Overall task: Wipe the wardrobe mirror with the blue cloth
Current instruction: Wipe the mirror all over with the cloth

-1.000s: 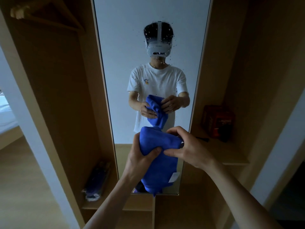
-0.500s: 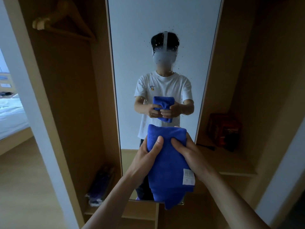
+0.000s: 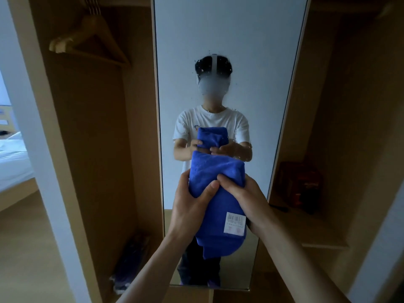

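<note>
The tall wardrobe mirror [image 3: 229, 29] stands straight ahead between two wooden compartments, with small droplets speckling its glass around head height. In front of it I hold a folded blue cloth [image 3: 216, 215] with a white barcode label on its lower right. My left hand [image 3: 190, 202] grips the cloth's left side, thumb across the front. My right hand [image 3: 244, 195] grips its right side, thumb meeting the left one. The cloth hangs a little short of the glass. The mirror reflects a person holding the same cloth.
The left compartment holds wooden hangers [image 3: 87, 38] up high and a dark bundle [image 3: 131, 265] on its floor. A dark red box [image 3: 301, 186] stands on the right-hand shelf [image 3: 323, 243]. A white door frame [image 3: 28, 127] and a bed [image 3: 13, 158] lie to the left.
Both hands have folded and bunched the cloth tighter, thumbs now meeting on its front, and lifted it slightly. My view has tilted up, so more of the upper mirror shows.
</note>
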